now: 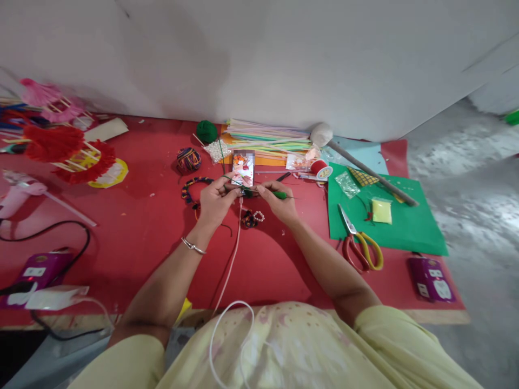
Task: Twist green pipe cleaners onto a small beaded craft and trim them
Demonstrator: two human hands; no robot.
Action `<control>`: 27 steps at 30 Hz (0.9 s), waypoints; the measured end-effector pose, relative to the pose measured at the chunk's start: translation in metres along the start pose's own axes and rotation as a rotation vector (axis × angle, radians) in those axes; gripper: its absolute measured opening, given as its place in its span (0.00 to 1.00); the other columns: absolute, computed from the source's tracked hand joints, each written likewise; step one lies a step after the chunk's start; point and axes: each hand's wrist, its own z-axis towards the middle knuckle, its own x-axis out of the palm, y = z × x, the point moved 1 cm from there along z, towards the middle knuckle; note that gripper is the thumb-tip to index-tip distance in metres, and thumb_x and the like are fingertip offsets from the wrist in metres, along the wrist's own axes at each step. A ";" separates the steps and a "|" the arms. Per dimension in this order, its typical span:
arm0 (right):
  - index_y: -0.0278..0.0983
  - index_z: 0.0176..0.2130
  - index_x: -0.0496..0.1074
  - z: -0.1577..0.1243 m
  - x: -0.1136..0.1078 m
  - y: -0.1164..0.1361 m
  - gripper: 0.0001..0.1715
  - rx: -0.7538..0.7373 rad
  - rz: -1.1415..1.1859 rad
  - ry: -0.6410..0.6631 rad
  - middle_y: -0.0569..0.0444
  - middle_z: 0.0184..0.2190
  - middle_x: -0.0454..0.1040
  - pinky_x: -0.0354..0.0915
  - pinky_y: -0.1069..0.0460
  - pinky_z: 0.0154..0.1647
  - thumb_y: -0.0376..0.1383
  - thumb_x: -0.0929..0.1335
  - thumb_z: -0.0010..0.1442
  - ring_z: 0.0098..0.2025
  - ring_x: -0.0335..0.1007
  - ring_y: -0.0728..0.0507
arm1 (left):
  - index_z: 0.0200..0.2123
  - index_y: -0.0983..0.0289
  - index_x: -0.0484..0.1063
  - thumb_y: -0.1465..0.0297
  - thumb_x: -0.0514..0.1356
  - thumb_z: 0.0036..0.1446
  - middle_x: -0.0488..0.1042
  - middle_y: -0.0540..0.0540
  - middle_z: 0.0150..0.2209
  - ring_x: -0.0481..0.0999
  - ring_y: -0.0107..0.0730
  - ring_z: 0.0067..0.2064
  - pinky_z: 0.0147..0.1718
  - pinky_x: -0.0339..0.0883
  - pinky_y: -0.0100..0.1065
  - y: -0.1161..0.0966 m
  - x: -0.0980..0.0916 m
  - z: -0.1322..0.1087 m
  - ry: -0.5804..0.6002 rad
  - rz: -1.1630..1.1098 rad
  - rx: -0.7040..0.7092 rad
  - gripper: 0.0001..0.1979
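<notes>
My left hand (217,199) is closed, its fingers pinching green yarn (222,154) that runs up toward a green yarn ball (206,131). In my right hand (278,202) is a slim crochet hook with a green grip (279,195), its shaft pointing left at the yarn. The two hands almost meet over the lower end of a lit phone (243,162), which has a white cable (234,248) plugged in. The small work between the fingertips is too fine to make out. A dark braided band (193,186) lies by my left hand, and a beaded piece (252,218) lies below both hands.
Multicoloured yarn (188,159), pearl beads (218,151), pipe cleaners (270,135) and a red thread spool (321,169) sit behind. Scissors (359,243) lie right, partly on a green sheet (413,227). A glue gun (24,192) and paper crafts (67,146) are left; purple power strips (432,278) flank the table.
</notes>
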 end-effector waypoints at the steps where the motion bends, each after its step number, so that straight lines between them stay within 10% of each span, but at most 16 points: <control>1: 0.39 0.36 0.79 0.000 0.000 0.000 0.16 0.005 0.003 -0.006 0.53 0.35 0.82 0.72 0.50 0.44 0.49 0.73 0.61 0.39 0.78 0.44 | 0.54 0.63 0.77 0.69 0.68 0.48 0.81 0.51 0.32 0.77 0.28 0.31 0.26 0.66 0.25 0.000 0.000 0.000 0.004 0.001 0.000 0.27; 27: 0.39 0.38 0.75 -0.009 0.015 0.002 0.15 -0.102 -0.110 -0.033 0.52 0.40 0.81 0.72 0.50 0.47 0.48 0.70 0.64 0.43 0.77 0.45 | 0.53 0.63 0.78 0.70 0.69 0.46 0.81 0.53 0.32 0.78 0.29 0.31 0.29 0.70 0.27 0.000 0.001 0.000 -0.038 0.000 -0.017 0.27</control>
